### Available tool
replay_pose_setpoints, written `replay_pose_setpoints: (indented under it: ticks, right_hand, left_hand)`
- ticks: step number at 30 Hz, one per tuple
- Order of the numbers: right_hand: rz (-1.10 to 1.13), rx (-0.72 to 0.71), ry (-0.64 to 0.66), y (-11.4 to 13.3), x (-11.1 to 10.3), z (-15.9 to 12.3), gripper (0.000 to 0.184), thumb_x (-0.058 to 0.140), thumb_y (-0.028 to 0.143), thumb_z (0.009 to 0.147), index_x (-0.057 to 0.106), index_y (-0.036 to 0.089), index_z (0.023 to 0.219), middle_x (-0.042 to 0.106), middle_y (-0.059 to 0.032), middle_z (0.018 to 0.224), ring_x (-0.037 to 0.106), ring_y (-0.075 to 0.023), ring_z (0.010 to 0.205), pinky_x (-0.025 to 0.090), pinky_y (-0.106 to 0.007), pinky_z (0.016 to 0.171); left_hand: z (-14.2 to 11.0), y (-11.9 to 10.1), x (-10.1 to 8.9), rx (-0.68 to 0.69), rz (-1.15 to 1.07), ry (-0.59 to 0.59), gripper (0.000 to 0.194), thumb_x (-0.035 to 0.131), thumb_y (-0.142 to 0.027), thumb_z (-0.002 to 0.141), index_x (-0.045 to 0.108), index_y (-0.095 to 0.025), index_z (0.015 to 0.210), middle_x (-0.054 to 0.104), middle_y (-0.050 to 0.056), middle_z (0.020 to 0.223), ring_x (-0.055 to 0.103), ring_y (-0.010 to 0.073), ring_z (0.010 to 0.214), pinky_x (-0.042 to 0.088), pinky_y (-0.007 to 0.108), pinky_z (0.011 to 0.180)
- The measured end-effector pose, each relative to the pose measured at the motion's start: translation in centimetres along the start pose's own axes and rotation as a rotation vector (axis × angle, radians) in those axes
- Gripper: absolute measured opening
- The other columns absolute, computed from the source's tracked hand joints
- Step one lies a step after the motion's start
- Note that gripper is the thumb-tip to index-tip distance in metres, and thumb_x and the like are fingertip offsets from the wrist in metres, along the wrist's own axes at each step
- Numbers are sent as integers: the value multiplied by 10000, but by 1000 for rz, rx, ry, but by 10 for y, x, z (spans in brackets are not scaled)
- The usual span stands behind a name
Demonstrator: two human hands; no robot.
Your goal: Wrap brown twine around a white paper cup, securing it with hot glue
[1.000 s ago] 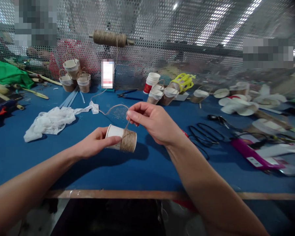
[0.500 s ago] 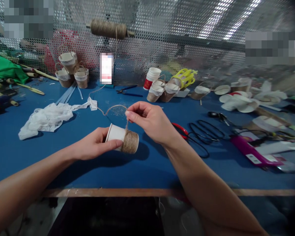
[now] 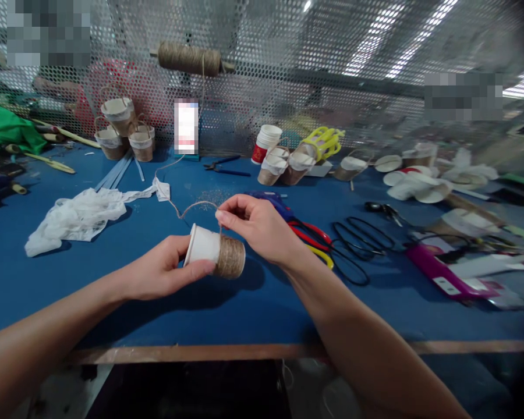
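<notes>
A paper cup point(image 3: 204, 244) is lying on its side in the air, just left of centre and a little below the middle of the frame. Its long axis is running nearly level, dipping slightly to the right; its mouth is facing left and its base right. Coils of twine point(image 3: 196, 205) are wrapping the base half, while the mouth half is showing white. The left hand point(image 3: 159, 270) is gripping the cup near its mouth, the thumb pressing along the near side; the fingers are going out of sight, so whether they are inside or behind, I cannot tell. The right hand point(image 3: 259, 227) is pinching the twine between thumb and forefinger just above the cup. From there the strand is arching leftward, toward white cloth point(image 3: 76, 221) at left.
</notes>
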State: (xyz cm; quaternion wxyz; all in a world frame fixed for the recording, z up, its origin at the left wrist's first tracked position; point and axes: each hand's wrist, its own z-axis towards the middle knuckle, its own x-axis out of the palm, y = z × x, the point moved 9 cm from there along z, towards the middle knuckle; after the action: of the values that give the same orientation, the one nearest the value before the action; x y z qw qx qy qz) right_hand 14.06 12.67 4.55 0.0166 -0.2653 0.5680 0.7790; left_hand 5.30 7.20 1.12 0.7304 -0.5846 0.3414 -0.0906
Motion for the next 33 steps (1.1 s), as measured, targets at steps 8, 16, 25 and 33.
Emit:
replay_pose_setpoints:
  ticks: [8, 16, 25, 33]
  right_hand:
    - [16, 40, 41, -6, 5, 0, 122, 566, 282, 738, 559, 163, 717, 558, 8, 669, 490, -95, 610, 397, -247, 578]
    - [89, 134, 52, -18, 8, 1, 152, 592, 308, 703, 567, 158, 707, 560, 2, 670, 477, -101, 601, 372, -252, 567]
    - [132, 212, 75, -32, 11, 5, 175, 618, 324, 655, 581, 157, 690, 551, 17, 645, 455, -94, 582, 353, -242, 558]
    - [146, 252, 41, -41, 14, 9, 155, 614, 307, 645, 575, 158, 671, 536, 19, 631, 436, -87, 561, 343, -235, 533]
  left_hand:
    - [-2, -9, -2, 92, 105, -24, 180, 446, -258, 835, 530, -113, 767, 440, -17, 652, 373, 96, 599, 363, 210, 568]
    - [0, -8, -5, 99, 78, -62, 157, 452, -255, 828, 518, -120, 784, 437, -20, 652, 357, 92, 581, 343, 203, 531]
    - [2, 7, -7, -45, -154, -69, 186, 499, -294, 785, 540, -112, 785, 446, -22, 646, 355, 89, 576, 338, 212, 556]
    - [5, 21, -7, -168, -402, -139, 276, 660, -266, 647, 542, -124, 852, 532, 0, 725, 438, 95, 616, 351, 207, 577]
